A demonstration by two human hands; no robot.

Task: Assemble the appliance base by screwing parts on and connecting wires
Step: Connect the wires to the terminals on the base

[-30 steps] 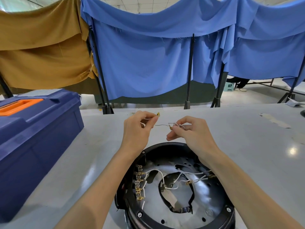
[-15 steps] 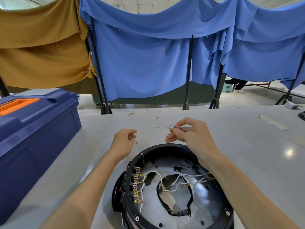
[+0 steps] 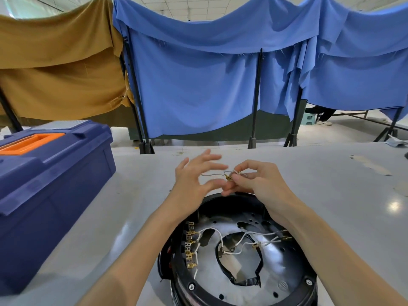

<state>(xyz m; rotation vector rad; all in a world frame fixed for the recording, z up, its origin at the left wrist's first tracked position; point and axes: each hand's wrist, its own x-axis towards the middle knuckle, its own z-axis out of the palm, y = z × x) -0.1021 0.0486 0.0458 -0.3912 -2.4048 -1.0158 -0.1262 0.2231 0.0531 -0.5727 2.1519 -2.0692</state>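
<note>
Right hand (image 3: 258,184) pinches wire (image 3: 212,174) at brass terminal. Left hand (image 3: 194,177) motion-blurred, fingers spread; contact with wire unclear. Appliance base (image 3: 209,281) cut off at bottom edge.

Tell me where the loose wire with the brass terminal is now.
Head view, centre: the loose wire is pinched by the right hand above the appliance base, its free end reaching toward the open left hand.

The left hand (image 3: 194,176) spreads its fingers, blurred; the right hand (image 3: 254,181) pinches a thin wire (image 3: 212,174), both forearms extended.
</note>
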